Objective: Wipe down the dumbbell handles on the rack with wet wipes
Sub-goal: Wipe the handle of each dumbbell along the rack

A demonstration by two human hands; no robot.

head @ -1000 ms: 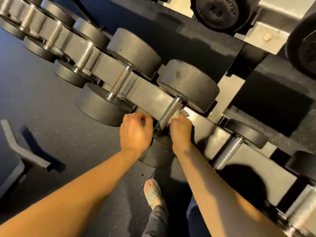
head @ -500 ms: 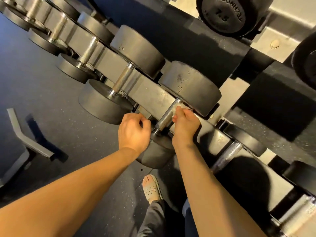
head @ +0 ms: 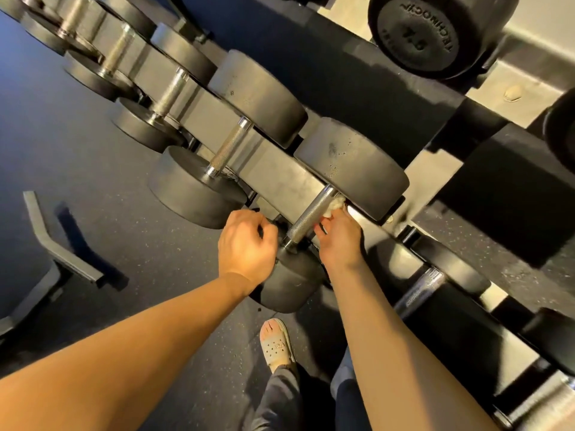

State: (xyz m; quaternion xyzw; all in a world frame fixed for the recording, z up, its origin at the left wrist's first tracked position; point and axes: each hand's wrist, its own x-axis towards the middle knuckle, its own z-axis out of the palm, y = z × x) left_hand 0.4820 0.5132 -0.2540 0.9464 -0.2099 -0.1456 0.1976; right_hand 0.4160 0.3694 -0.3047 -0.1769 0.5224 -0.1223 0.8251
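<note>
A row of dark dumbbells lies across a grey rack rail (head: pixel 280 172). The nearest one has a knurled steel handle (head: pixel 311 214) running between a far head (head: pixel 351 166) and a near head (head: pixel 289 281). My right hand (head: pixel 339 241) pinches a crumpled white wet wipe (head: pixel 334 205) against the right side of that handle, near the far head. Curled over the top edge of the near head, my left hand (head: pixel 245 244) grips it just left of the handle.
More dumbbells continue up the rail to the left, the closest with its handle (head: pixel 228 147) bare. Another handle (head: pixel 420 290) lies to the right. A 7.5 dumbbell (head: pixel 426 29) sits on the upper shelf. My sandalled foot (head: pixel 277 343) and a grey bench leg (head: pixel 59 244) are on the dark floor.
My right hand slid the wipe up the handle from its near end toward the far head. My left hand stayed on the near head.
</note>
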